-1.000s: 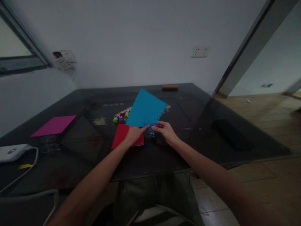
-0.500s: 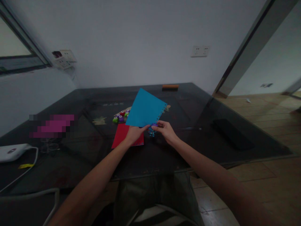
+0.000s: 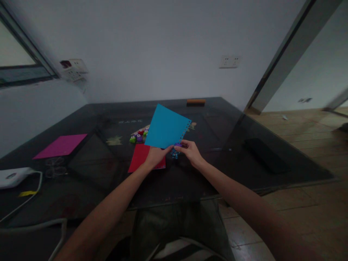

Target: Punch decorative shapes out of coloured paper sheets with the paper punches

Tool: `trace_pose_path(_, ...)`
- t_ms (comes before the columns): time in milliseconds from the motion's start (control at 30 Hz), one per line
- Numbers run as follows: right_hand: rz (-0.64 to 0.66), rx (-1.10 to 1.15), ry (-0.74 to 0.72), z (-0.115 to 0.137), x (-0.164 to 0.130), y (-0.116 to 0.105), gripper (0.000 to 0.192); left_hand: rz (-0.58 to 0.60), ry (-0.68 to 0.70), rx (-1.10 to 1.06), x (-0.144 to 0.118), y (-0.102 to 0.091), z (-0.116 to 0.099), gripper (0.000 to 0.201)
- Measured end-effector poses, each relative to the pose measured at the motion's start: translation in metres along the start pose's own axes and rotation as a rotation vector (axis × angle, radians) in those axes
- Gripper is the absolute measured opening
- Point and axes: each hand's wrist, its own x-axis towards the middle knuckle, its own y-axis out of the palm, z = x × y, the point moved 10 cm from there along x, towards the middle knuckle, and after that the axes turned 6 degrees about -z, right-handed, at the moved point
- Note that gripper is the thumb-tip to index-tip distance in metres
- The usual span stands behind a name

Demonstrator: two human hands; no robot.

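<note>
A: How are the hands disposed?
B: The left hand (image 3: pixel 154 156) pinches the blue sheet (image 3: pixel 166 127) by its near corner; the right hand (image 3: pixel 191 151), nearer the holed side, pinches a purple object (image 3: pixel 178 144) there. That side slants toward the tabletop's (image 3: pixel 212 181) far right corner.
A: Surroundings?
B: Blue bits (image 3: pixel 175 155) below; a red sheet (image 3: pixel 137 159), partly hidden by the left arm; beyond, toy figures (image 3: pixel 139 138), partly screened.

Blue sheet (image 3: pixel 167 127) is presenting a smooth, matt, paper-like face; red sheet (image 3: pixel 138 159) and, far left, pink sheet (image 3: pixel 62 146) are reading likewise. Dark tabletop (image 3: pixel 214 165) is looking smooth and glossy, glass-like, giving reflections. Small figures (image 3: pixel 139 138) are appearing smooth, plastic-like; far wall (image 3: pixel 157 47) is showing matt paint, near-right floor tiles (image 3: pixel 243 235) glossy.
</note>
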Motion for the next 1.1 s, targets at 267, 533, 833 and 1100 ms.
trace_pose_path(267,0.003,0.044,0.01,-0.003,0.002,0.001,0.028,-0.034,-0.001,-0.031,0.0,-0.002,0.004,0.026)
trace_pose_path(533,-0.025,0.028,0.052,-0.009,0.002,-0.002,0.031,-0.092,0.0,-0.098,0.003,-0.006,0.009,0.019)
trace_pose_path(833,-0.002,0.046,0.058,-0.01,0.001,0.001,0.032,-0.074,0.029,-0.123,0.003,-0.003,0.006,0.026)
trace_pose_path(1100,-0.01,0.071,0.083,-0.012,0.001,0.001,0.031,-0.067,0.003,-0.042,0.003,-0.002,0.008,0.029)
